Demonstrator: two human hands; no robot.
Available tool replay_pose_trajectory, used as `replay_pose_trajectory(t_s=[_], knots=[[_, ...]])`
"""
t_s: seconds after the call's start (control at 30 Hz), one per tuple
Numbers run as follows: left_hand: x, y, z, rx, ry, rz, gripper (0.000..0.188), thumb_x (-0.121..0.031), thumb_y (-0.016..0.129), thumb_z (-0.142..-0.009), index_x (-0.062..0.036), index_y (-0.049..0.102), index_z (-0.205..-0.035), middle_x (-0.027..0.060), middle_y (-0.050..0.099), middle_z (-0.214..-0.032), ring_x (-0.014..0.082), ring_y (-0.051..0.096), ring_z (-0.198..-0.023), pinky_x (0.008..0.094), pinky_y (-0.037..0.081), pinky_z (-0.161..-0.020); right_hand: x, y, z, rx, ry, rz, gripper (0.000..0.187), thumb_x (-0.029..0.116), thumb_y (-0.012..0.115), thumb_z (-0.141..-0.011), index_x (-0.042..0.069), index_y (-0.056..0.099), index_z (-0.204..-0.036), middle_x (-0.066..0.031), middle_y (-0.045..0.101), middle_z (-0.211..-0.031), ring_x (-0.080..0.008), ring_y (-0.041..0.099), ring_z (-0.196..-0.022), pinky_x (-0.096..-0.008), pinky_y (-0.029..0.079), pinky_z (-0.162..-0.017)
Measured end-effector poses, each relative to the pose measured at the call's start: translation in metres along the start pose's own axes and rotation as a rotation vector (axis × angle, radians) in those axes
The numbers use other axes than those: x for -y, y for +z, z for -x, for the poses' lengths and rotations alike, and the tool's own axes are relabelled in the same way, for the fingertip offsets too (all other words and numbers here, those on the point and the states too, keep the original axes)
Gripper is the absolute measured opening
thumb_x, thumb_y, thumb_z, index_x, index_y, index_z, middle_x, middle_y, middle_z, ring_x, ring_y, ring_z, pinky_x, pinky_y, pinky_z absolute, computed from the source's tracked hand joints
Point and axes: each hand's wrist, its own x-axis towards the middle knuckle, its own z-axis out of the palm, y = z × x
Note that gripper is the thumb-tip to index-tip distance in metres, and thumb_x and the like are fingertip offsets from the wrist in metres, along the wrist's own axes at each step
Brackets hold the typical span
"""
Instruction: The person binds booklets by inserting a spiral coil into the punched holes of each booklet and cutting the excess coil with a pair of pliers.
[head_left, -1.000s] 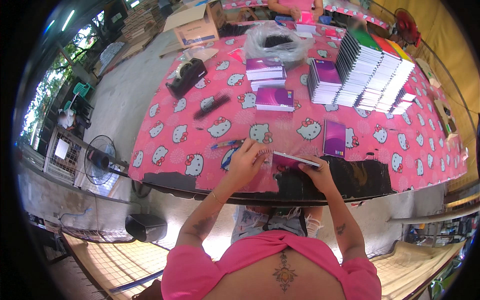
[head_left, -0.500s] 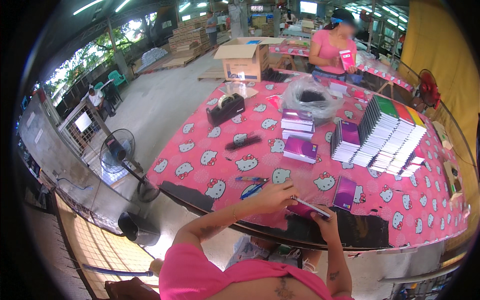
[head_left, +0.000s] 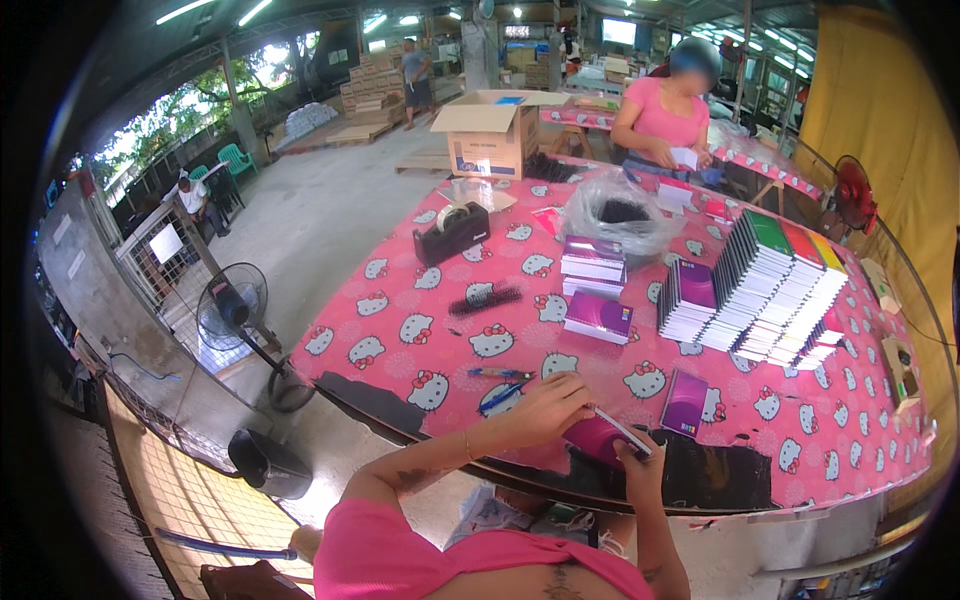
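Note:
A small notebook with a purple cover (head_left: 594,438) is tilted on edge at the near side of the table, its white page edge upward. My right hand (head_left: 641,468) is closed round its right end, thumb on top. At its upper left corner my left hand (head_left: 556,404) bends over with fingers pinched against the edge; the fingertips are partly hidden. Just left of that hand lie a pen (head_left: 500,374) and a blue tool (head_left: 502,398). Another purple notebook (head_left: 685,403) lies flat to the right. Beyond are a short stack of purple notebooks (head_left: 600,316) and a black coil bundle (head_left: 485,301).
Tall stacks of spiral notebooks (head_left: 770,300) stand at the right. Farther back are a tape dispenser (head_left: 452,236), a plastic bag with black coils (head_left: 620,210) and an open carton (head_left: 485,140). A co-worker (head_left: 665,120) stands across the pink patterned table (head_left: 400,345). A fan (head_left: 233,305) stands left.
The notebook in my hands has tipped so more of its purple cover shows, and my hands sit slightly lower. The co-worker has lowered the pink item and now handles something white.

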Motion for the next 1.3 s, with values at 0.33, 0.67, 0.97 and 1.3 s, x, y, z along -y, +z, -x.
replay_pose_trajectory(t_s=[0.33, 0.67, 0.97, 1.3], knots=[[-0.056, 0.036, 0.010, -0.341, 0.001, -0.650, 0.081, -0.059, 0.052, -0.094, -0.0005, 0.042, -0.149, 0.0208, 0.039, -0.156, 0.0345, 0.032, -0.148, 0.0648, 0.022, -0.114, 0.019, 0.004, 0.005, -0.093, 0.038, -0.052, 0.027, 0.011, 0.074, -0.092, 0.000, 0.071, -0.117, 0.0017, 0.066, -0.091, -0.0051, 0.056, -0.077, -0.0216, 0.047, -0.068], [-0.063, 0.012, -0.009, -0.377, -0.017, -0.576, 0.089, -0.065, 0.051, -0.092, 0.0003, 0.039, -0.151, 0.0224, 0.035, -0.158, 0.0380, 0.032, -0.147, 0.0666, 0.026, -0.111, 0.043, 0.020, 0.003, -0.040, 0.121, -0.117, 0.024, 0.008, 0.073, -0.091, -0.001, 0.071, -0.113, 0.0024, 0.066, -0.089, -0.0047, 0.057, -0.077, -0.0214, 0.047, -0.068], [-0.066, 0.015, -0.012, -0.412, -0.093, -0.677, 0.086, -0.062, 0.047, -0.096, 0.0016, 0.035, -0.153, 0.0229, 0.033, -0.159, 0.0375, 0.026, -0.150, 0.0659, 0.018, -0.115, 0.030, 0.015, 0.002, -0.029, 0.119, -0.149, 0.022, 0.007, 0.072, -0.092, -0.001, 0.072, -0.113, 0.0019, 0.068, -0.090, -0.0046, 0.057, -0.076, -0.0218, 0.047, -0.068], [-0.069, 0.052, 0.005, -0.318, 0.109, -0.460, 0.083, -0.058, 0.048, -0.097, 0.0034, 0.035, -0.151, 0.0239, 0.032, -0.159, 0.0393, 0.029, -0.148, 0.0645, 0.018, -0.116, 0.029, 0.013, -0.004, -0.085, 0.161, -0.192, 0.020, 0.007, 0.070, -0.094, -0.003, 0.070, -0.112, 0.0013, 0.067, -0.091, -0.0065, 0.058, -0.082, -0.0229, 0.048, -0.075]])
